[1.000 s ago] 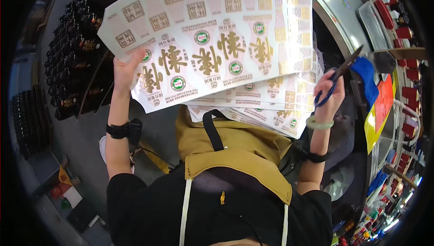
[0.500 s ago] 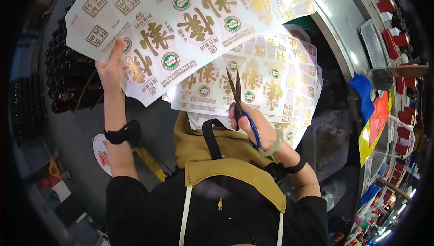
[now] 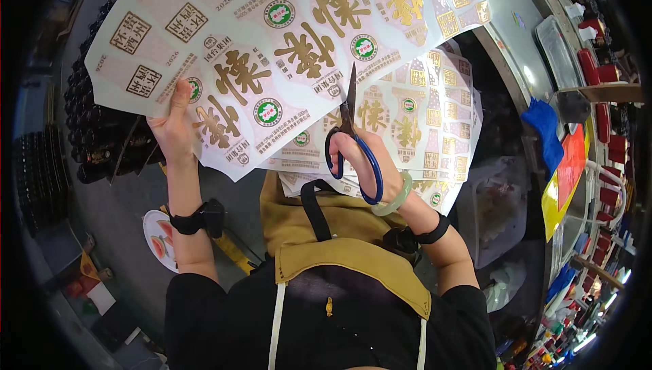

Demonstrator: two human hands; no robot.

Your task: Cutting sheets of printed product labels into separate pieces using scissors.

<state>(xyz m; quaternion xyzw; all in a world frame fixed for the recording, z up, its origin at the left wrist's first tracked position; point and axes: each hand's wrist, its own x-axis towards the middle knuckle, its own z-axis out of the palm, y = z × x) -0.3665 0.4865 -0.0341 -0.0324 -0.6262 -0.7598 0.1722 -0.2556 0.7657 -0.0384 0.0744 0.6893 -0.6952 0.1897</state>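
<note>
My left hand [image 3: 175, 129] grips the lower left edge of a large white sheet of labels [image 3: 224, 37], thumb on top. Gold characters, gold square frames and green round emblems cover the sheet, which is held up at a slant. In my right hand [image 3: 367, 169] is a pair of scissors [image 3: 373, 159] with blue handles, my fingers through the loops. One dark blade overlaps the sheet's lower edge; whether the other lies beneath the sheet I cannot tell. Under the raised sheet, a stack of similar label sheets [image 3: 448, 122] rests above my lap, partly covered.
A tan apron [image 3: 353, 261] covers my front. At the left stand rows of dark bottle-like objects [image 3: 88, 132], with a plate [image 3: 159, 237] bearing red pieces lower down. Along the right run a metal bench [image 3: 523, 50], blue cloth [image 3: 541, 135] and several red items [image 3: 585, 64].
My right hand has brought the scissors up and left to the sheet's lower edge, and the blades now look closer together. The held sheet and my left hand have lowered slightly.
</note>
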